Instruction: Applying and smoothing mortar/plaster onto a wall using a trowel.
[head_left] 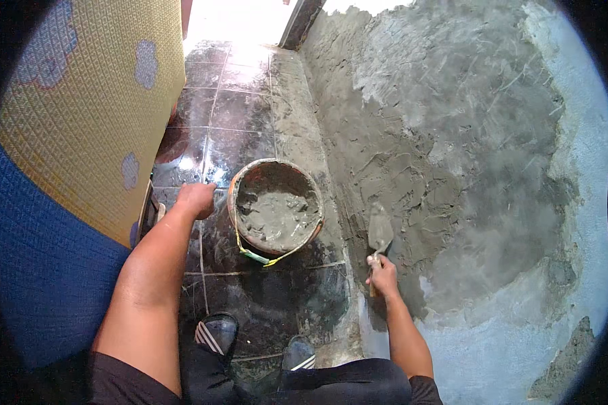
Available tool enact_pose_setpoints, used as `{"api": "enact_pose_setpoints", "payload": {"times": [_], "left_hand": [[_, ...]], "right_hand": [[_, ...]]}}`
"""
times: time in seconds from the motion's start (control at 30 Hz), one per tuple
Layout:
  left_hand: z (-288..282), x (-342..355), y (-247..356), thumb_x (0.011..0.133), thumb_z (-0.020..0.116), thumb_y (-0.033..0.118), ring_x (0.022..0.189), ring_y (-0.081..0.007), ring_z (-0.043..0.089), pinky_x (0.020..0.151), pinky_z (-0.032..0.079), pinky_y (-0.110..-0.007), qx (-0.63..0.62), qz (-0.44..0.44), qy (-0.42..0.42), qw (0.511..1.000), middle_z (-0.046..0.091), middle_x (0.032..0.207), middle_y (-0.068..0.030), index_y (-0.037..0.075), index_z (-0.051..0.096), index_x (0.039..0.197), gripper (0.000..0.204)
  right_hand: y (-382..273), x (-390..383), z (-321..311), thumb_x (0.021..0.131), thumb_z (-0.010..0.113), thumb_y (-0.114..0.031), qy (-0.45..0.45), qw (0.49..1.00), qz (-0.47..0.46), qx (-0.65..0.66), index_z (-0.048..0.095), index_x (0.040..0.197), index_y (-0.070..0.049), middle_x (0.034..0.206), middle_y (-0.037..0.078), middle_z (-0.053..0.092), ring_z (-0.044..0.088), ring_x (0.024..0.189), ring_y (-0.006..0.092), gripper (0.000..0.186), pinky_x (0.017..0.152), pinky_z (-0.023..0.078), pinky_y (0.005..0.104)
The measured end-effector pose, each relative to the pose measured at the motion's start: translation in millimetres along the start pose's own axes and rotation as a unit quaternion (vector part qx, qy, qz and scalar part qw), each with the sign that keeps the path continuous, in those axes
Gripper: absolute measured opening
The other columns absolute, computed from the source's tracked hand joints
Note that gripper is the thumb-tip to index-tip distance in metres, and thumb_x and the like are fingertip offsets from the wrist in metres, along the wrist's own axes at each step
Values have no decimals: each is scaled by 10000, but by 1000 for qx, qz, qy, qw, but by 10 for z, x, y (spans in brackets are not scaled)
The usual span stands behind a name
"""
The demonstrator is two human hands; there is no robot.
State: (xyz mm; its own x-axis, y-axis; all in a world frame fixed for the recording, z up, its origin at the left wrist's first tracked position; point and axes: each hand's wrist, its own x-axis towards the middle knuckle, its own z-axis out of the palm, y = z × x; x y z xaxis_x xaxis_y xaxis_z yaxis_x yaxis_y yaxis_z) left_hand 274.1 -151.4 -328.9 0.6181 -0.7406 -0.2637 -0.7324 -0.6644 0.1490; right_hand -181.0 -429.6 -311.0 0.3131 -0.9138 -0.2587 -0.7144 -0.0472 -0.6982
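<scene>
My right hand (383,275) grips the handle of a pointed trowel (380,229), its fingers wrapped round it. The trowel's blade lies against the fresh, wet mortar (412,182) on the lower part of the wall. To the left of it, a round bucket (233,202) stands on the floor, partly filled with grey mortar (277,216). The bucket's handle hangs down on the near side. My left hand (197,200) hovers left of the bucket, apart from its rim. Most of its fingers are hidden below the back of the hand, so their grip is unclear.
Dark, glossy floor tiles (240,108) run toward a bright opening at the far end. A yellow and blue woven surface (101,135) rises along my left side. Pale blue wall paint (479,364) borders the grey plaster. My sandalled feet (298,352) are near the bucket.
</scene>
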Motion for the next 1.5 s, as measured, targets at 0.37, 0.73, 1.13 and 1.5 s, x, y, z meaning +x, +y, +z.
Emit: {"api": "enact_pose_setpoints", "payload": {"times": [0.37,0.73,1.13,1.5], "left_hand": [[-98,-27,121,853,566,104,1081,-356,660,975,453,-550,-12,8,12,1000,695,1132,-177,96,611,1201,351],[-74,-30,63,887,551,143,1134,-331,644,983,449,-542,-19,11,-11,1000,681,1192,-150,112,600,1239,357],[-301,-116,290,891,568,218,1126,-321,648,964,464,-520,-45,34,8,998,687,1175,-149,86,620,1158,302],[-90,-56,91,836,587,119,1090,-344,660,935,491,-510,-3,17,10,1000,697,1140,-154,85,617,1170,336]], "right_hand": [[-251,91,2,890,668,-386,31,949,-131,-287,669,1153,-38,1059,236,691,640,1045,425,436,888,504,470],[-1105,-154,-988,935,609,-373,41,953,-85,-287,606,1265,-8,1180,243,664,622,1128,405,493,970,472,455],[-2005,-889,-1669,968,597,-382,230,929,-191,-219,518,1341,57,1238,286,603,585,1167,386,581,1009,443,427],[-450,-385,-533,948,569,-440,18,938,-66,-339,541,1342,-76,1264,237,617,565,1187,447,536,997,447,508]]}}
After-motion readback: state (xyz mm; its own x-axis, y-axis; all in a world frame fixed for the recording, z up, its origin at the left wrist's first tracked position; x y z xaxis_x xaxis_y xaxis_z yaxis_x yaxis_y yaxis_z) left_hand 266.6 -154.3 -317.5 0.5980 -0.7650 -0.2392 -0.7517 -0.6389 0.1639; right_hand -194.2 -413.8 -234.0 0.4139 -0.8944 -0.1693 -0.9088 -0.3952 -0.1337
